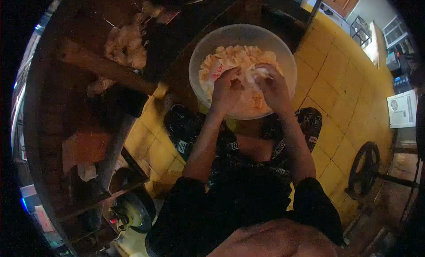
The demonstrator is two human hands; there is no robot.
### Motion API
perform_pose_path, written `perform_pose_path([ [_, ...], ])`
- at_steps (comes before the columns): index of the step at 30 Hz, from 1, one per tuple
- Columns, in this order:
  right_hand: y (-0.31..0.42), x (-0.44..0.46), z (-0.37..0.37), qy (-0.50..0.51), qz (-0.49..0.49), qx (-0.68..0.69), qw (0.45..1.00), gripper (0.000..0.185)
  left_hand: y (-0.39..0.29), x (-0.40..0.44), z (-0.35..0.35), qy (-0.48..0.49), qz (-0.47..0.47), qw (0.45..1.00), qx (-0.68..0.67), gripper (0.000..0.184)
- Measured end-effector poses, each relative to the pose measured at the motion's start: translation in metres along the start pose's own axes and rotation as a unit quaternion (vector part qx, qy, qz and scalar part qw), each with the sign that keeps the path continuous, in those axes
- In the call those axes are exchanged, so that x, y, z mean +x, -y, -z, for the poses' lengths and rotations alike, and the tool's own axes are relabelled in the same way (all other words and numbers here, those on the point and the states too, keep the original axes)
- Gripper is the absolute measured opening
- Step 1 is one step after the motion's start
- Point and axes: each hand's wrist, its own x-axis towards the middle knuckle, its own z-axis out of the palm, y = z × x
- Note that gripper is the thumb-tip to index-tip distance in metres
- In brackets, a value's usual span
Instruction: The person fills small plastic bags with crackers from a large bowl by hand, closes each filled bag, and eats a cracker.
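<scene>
A large translucent round tub stands in front of my knees. Many pale orange, chip-like pieces fill it. Over its left half, my left hand has its fingers curled beside a clear plastic bag with red print. To the right, my right hand bends its fingers round something whitish, perhaps part of the bag. The fingertips of both hands are close together above the pieces. Dim light and blur hide exactly what the left fingers hold.
Yellow floor tiles surround the tub on the right. A dark wooden structure with bundled items fills the left side. A black handwheel is at the lower right, and a white box at the far right.
</scene>
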Motion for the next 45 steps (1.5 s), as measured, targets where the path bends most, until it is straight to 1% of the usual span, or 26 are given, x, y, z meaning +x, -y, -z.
perform_pose_path([
  [1, -0.008, 0.001, 0.000, 0.015, 0.015, -0.054, 0.998, 0.030, -0.004, 0.000, 0.000, 0.047, 0.084, 0.988, -0.119, 0.043],
  [2, -0.015, -0.001, -0.001, 0.031, 0.026, -0.106, 0.994, 0.030, -0.002, -0.002, -0.001, 0.050, 0.087, 0.988, -0.118, 0.043],
  [3, -0.017, -0.002, -0.001, 0.031, 0.022, -0.104, 0.994, 0.030, 0.000, -0.005, -0.001, 0.040, 0.000, 0.997, -0.067, 0.048],
  [5, -0.021, -0.003, -0.002, 0.065, -0.002, -0.140, 0.988, 0.028, 0.005, -0.010, 0.001, 0.029, -0.085, 0.996, -0.014, 0.052],
  [7, -0.013, -0.002, -0.003, 0.074, -0.018, -0.155, 0.985, 0.028, 0.000, -0.012, 0.005, 0.067, -0.107, 0.991, -0.036, 0.054],
  [11, -0.013, -0.001, 0.001, 0.066, -0.034, -0.153, 0.985, 0.028, -0.002, -0.016, 0.006, 0.087, -0.100, 0.984, -0.118, 0.055],
  [12, -0.013, -0.002, 0.001, 0.066, -0.035, -0.154, 0.985, 0.028, -0.009, -0.017, 0.007, 0.090, -0.058, 0.985, -0.138, 0.054],
  [13, -0.013, -0.002, 0.002, 0.082, -0.024, -0.107, 0.991, 0.029, -0.013, -0.015, 0.008, 0.093, -0.018, 0.983, -0.156, 0.054],
  [14, -0.013, -0.002, 0.002, 0.099, -0.014, -0.058, 0.993, 0.029, -0.007, -0.014, 0.006, 0.095, -0.018, 0.983, -0.157, 0.054],
  [17, -0.025, -0.002, 0.003, 0.121, -0.010, -0.066, 0.990, 0.033, 0.007, -0.013, 0.001, 0.035, -0.027, 0.988, -0.150, 0.051],
  [19, -0.020, -0.001, 0.001, 0.117, -0.024, -0.085, 0.989, 0.034, 0.000, -0.016, -0.002, 0.016, -0.101, 0.992, 0.080, 0.048],
  [20, -0.019, -0.001, 0.000, 0.113, -0.037, -0.105, 0.987, 0.035, -0.003, -0.018, -0.003, 0.015, -0.099, 0.992, 0.080, 0.048],
  [22, -0.018, -0.002, -0.001, 0.096, -0.042, -0.150, 0.983, 0.032, -0.010, -0.022, -0.004, 0.047, -0.187, 0.964, 0.181, 0.048],
  [24, -0.018, 0.000, -0.001, 0.076, -0.043, -0.196, 0.977, 0.029, -0.016, -0.025, -0.006, 0.053, -0.187, 0.968, 0.159, 0.049],
  [27, -0.017, 0.000, -0.002, 0.053, -0.104, -0.164, 0.980, 0.026, -0.014, -0.020, -0.010, 0.042, -0.188, 0.972, 0.136, 0.052],
  [29, -0.016, 0.000, -0.001, 0.116, -0.128, -0.026, 0.985, 0.029, -0.011, -0.018, -0.010, 0.025, -0.188, 0.973, 0.134, 0.052],
  [30, -0.020, -0.001, -0.001, 0.115, -0.128, -0.025, 0.985, 0.029, -0.012, -0.017, -0.007, 0.022, -0.171, 0.979, 0.113, 0.051],
  [32, -0.031, -0.004, 0.000, 0.142, -0.023, 0.031, 0.989, 0.034, -0.011, -0.014, -0.004, 0.020, -0.154, 0.984, 0.092, 0.050],
  [34, -0.017, -0.003, 0.003, 0.158, -0.042, 0.012, 0.986, 0.035, -0.005, -0.015, -0.002, 0.020, -0.116, 0.992, 0.055, 0.060],
  [36, -0.013, -0.002, 0.002, 0.179, -0.058, -0.005, 0.982, 0.036, -0.004, -0.016, -0.005, 0.001, -0.127, 0.989, 0.079, 0.059],
  [38, -0.017, -0.003, 0.000, 0.158, -0.072, 0.097, 0.980, 0.038, -0.004, -0.015, -0.004, -0.018, -0.138, 0.985, 0.102, 0.057],
  [39, -0.022, -0.004, -0.001, 0.159, -0.074, 0.097, 0.980, 0.038, -0.008, -0.016, -0.003, -0.012, -0.113, 0.992, 0.060, 0.055],
  [41, -0.031, -0.003, -0.005, 0.139, -0.046, -0.082, 0.986, 0.044, -0.010, -0.017, -0.001, -0.006, -0.087, 0.996, 0.018, 0.053],
  [42, -0.028, -0.004, -0.006, 0.139, -0.047, -0.081, 0.986, 0.044, -0.007, -0.017, 0.000, -0.002, -0.099, 0.995, 0.035, 0.047],
  [44, -0.022, -0.004, -0.008, 0.134, -0.015, -0.233, 0.963, 0.042, -0.001, -0.013, 0.001, 0.003, -0.111, 0.993, 0.051, 0.042],
  [45, -0.017, -0.005, -0.008, 0.134, -0.016, -0.233, 0.963, 0.042, 0.001, -0.011, 0.001, 0.009, -0.104, 0.994, -0.015, 0.039],
])
